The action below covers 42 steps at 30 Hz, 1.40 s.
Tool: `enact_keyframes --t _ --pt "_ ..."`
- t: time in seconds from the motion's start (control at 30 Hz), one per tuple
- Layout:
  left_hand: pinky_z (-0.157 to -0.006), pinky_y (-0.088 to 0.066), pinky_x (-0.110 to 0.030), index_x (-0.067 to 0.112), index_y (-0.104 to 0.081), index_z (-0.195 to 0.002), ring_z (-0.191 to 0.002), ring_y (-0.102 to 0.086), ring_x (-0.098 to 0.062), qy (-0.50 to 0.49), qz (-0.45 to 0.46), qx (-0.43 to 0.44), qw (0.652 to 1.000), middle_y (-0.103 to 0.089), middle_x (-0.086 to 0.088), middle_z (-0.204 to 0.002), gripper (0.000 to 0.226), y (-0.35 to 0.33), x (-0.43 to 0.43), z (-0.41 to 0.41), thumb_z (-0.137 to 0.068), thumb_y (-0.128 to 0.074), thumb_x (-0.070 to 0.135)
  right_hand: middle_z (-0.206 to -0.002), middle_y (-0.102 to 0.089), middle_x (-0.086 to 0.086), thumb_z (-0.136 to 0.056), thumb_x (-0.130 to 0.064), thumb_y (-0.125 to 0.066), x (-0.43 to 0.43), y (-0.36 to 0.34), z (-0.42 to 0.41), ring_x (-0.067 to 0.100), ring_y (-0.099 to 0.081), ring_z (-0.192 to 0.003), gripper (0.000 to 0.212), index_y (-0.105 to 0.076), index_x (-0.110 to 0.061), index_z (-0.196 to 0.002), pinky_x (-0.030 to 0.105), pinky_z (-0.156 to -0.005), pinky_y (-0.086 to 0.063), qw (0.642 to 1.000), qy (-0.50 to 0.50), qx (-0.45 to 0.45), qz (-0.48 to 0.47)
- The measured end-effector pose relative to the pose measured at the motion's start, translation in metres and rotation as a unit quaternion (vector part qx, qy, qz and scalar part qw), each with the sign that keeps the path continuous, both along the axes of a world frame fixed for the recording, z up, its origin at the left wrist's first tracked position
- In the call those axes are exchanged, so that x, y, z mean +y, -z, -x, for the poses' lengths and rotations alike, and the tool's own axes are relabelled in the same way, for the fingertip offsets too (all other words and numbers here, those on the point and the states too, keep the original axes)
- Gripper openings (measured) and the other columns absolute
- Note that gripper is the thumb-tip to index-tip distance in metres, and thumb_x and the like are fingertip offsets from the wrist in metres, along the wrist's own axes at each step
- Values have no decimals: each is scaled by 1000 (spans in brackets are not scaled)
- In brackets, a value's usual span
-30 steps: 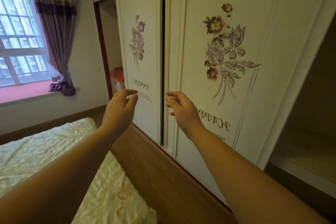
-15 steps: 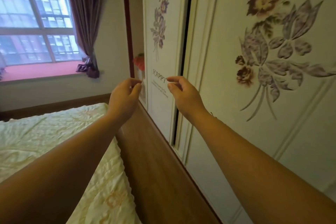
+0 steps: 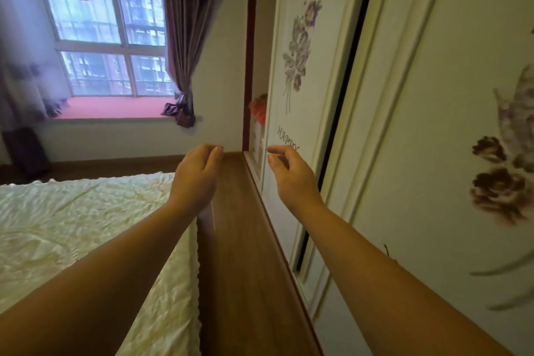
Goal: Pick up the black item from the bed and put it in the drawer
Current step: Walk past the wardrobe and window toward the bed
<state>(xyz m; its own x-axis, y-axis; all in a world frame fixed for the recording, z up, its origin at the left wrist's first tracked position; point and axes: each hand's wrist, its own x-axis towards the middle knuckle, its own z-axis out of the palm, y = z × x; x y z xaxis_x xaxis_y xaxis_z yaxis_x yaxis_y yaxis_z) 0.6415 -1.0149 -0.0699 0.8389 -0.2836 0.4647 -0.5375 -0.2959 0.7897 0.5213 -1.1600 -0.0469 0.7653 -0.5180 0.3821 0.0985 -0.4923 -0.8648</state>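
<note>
The left hand (image 3: 199,173) is held out ahead, palm turned inward to 3 o'clock, fingers loosely curled and parted from the thumb, with nothing in it. The right hand (image 3: 291,175) mirrors it just across a narrow gap, palm to 9 o'clock, forefinger and thumb crooked but not meeting, also empty. Both forearms run from the bottom corners up toward the middle, nearly straight at the elbow, and neither hand touches anything.

Below the left forearm, from 7 to 9 o'clock, lies the bed (image 3: 72,225) under a pale, crumpled cover. Its near edge runs toward 12 o'clock beside a strip of wooden floor (image 3: 239,254). The left hand hangs over that edge; the right hangs over the floor, close to the wardrobe (image 3: 315,72) at 3 o'clock, whose sliding doors carry flower prints.

No black item shows on the part of the bed in view, so its direction and long axis cannot be told. It probably lies further toward 9 o'clock, or behind the near arm, which would make the left hand the nearer. No drawer is visible either. At 12 o'clock the wardrobe has an open bay (image 3: 258,121) with something red inside; the window (image 3: 107,32) and curtain (image 3: 185,37) stand beyond at 11 o'clock.
</note>
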Motion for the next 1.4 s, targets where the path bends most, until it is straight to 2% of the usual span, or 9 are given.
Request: enact_keyframes --t 0.23,0.4,0.67,0.77,0.97,1.2,1.4 --pt "-75 -42 -23 22 -60 -119 -97 -55 -10 -62 0 15 998 -63 2 -115 33 -5 -39 -132 -100 -42 42 -122 -63 -3 -101 -30 -50 -61 -16 -135 11 -57 -108 25 -60 -24 -123 8 -72 -40 1000 -26 6 8" --pt "-75 -43 -27 24 -60 -119 -95 -55 -11 -88 -13 17 996 -60 6 -110 33 -9 -57 -218 -100 -41 42 -123 -63 -3 -101 -31 -50 -99 -13 -226 14 -58 -110 27 -59 -24 -125 11 -74 -43 998 -54 15 -12" --pt "-64 -42 -16 27 -60 -117 -82 -54 2 -143 -30 27 989 -59 11 -106 31 18 -113 -358 -97 -44 46 -116 -61 -6 -101 -32 -51 -181 5 -395 10 -57 -104 26 -58 -25 -125 10 -67 -41 996 -94 4 -1" --pt "-68 -45 -20 26 -60 -117 -87 -57 -5 -171 -28 29 985 -61 7 -108 34 27 -143 -410 -98 -43 47 -115 -62 -7 -101 -32 -51 -224 13 -461 10 -57 -102 26 -59 -25 -124 13 -69 -43 994 -113 1 10" --pt "-83 -55 -36 21 -62 -120 -96 -60 -15 -210 3 48 976 -66 -1 -112 34 16 -204 -504 -98 -45 43 -109 -60 -10 -101 -31 -50 -277 23 -591 5 -55 -97 21 -60 -28 -119 10 -67 -41 987 -159 18 -4" --pt "-83 -53 -31 22 -62 -119 -98 -61 -14 -224 2 43 974 -66 0 -115 33 13 -246 -638 -99 -45 41 -106 -63 -14 -100 -33 -52 -293 39 -745 0 -57 -95 13 -58 -39 -109 10 -68 -42 979 -205 16 -5" --pt "-89 -57 -47 18 -60 -123 -108 -63 -21 -208 25 50 977 -66 -7 -119 36 22 -252 -773 -100 -44 40 -110 -64 -11 -100 -34 -51 -301 46 -882 2 -57 -95 17 -61 -33 -114 10 -67 -43 976 -219 12 8"
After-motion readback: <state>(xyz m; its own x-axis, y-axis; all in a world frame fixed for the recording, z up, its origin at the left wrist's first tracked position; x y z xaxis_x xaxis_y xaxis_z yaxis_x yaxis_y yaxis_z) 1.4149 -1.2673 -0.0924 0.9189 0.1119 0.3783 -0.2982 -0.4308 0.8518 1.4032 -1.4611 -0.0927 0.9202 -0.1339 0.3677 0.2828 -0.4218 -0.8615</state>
